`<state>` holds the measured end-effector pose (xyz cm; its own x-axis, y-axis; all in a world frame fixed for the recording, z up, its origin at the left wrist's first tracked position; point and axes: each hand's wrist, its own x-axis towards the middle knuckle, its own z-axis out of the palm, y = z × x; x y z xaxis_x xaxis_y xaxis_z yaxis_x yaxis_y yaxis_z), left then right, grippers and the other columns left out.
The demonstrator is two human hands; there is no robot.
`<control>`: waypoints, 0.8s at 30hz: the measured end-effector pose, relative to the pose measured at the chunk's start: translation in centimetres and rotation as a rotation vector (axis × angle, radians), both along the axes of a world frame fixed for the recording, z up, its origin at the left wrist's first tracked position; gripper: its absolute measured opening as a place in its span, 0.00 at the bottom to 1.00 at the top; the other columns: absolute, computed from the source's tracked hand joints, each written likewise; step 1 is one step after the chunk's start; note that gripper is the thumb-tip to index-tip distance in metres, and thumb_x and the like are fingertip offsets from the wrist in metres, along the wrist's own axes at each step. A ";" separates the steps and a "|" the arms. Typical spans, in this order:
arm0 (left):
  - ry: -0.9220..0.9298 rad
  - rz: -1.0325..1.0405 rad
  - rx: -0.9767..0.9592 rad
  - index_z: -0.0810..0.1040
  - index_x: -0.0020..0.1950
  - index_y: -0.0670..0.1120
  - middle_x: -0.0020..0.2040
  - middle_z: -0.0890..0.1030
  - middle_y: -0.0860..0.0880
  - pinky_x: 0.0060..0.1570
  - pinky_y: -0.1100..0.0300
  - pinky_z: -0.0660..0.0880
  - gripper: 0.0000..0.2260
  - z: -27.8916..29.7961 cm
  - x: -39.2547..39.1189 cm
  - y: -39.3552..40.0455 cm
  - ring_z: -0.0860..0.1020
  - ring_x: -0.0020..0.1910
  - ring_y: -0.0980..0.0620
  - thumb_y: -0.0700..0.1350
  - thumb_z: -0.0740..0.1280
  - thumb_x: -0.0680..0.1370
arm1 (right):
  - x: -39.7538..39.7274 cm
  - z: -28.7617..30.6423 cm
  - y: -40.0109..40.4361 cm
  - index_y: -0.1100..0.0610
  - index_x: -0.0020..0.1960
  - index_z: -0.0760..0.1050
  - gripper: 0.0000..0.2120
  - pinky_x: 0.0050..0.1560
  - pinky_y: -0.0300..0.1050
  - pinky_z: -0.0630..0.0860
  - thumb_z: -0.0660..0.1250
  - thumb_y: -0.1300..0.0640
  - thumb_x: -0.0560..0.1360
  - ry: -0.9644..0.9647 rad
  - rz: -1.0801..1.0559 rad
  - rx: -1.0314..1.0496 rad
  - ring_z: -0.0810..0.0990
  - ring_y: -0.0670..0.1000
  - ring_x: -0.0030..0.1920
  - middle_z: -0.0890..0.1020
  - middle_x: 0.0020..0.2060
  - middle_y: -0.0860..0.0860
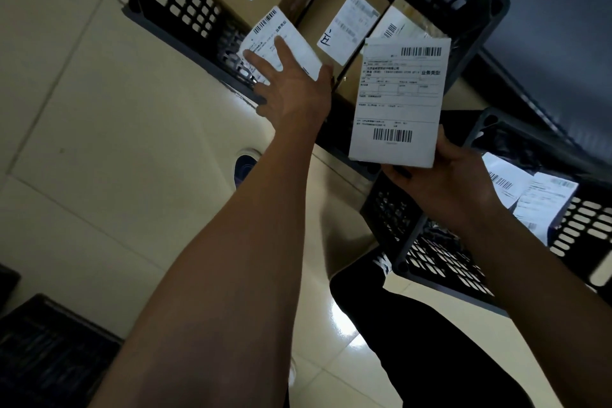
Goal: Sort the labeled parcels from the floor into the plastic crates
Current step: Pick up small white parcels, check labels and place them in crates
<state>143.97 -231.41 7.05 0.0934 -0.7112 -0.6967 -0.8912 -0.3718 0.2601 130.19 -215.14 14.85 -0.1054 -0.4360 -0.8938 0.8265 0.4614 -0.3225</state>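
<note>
Left hand (291, 89) lies w/ fingers spread flat on a small labeled parcel (281, 43) that leans at the near wall of the far crate (185, 3), which already holds several cardboard boxes (334, 23). Right hand (443, 182) grips a second white parcel (399, 99) by its bottom edge, thumb on the side, held upright in the air above the gap between that crate & the nearer crate (576, 235). Both parcels look thin, light & fairly stiff, prob. slick on the label face, so best held by the edges, not the flat.
</note>
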 end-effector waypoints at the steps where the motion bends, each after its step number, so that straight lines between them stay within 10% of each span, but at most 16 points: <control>1: -0.013 -0.021 0.005 0.42 0.84 0.55 0.83 0.35 0.42 0.74 0.32 0.56 0.42 -0.1 0.0 0.0 0.52 0.80 0.34 0.69 0.60 0.79 | 0.0 -0.1 0.0 0.51 0.74 0.71 0.19 0.67 0.55 0.75 0.51 0.48 0.87 -0.007 -0.005 -0.001 0.79 0.57 0.68 0.81 0.67 0.53; 13: -0.154 -0.378 -0.093 0.45 0.84 0.48 0.84 0.40 0.43 0.76 0.37 0.49 0.37 -0.4 2.2 0.1 0.41 0.82 0.39 0.64 0.56 0.83 | 0.3 -0.5 -1.0 0.52 0.75 0.70 0.21 0.69 0.57 0.72 0.52 0.48 0.86 -0.001 -0.011 -0.016 0.76 0.58 0.70 0.79 0.68 0.54; 20: -0.163 -0.519 -0.038 0.49 0.83 0.47 0.84 0.44 0.43 0.74 0.38 0.53 0.37 -0.7 3.3 0.2 0.49 0.81 0.41 0.60 0.61 0.81 | 0.7 -0.7 -0.8 0.51 0.63 0.83 0.21 0.71 0.58 0.70 0.52 0.49 0.87 -0.008 -0.047 -0.007 0.80 0.58 0.66 0.81 0.66 0.54; 24: -0.181 -0.520 -0.025 0.50 0.83 0.48 0.83 0.48 0.41 0.75 0.39 0.53 0.37 -0.4 3.5 0.2 0.53 0.79 0.39 0.59 0.62 0.80 | 0.9 -0.5 -0.8 0.51 0.72 0.74 0.20 0.68 0.56 0.75 0.52 0.49 0.87 -0.020 -0.050 -0.009 0.81 0.56 0.64 0.81 0.66 0.53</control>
<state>147.44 -231.24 6.67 -0.1580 -0.7117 -0.6845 -0.9870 0.1340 0.0884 131.05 -215.95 14.40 -0.1098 -0.4385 -0.8920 0.8547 0.4165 -0.3100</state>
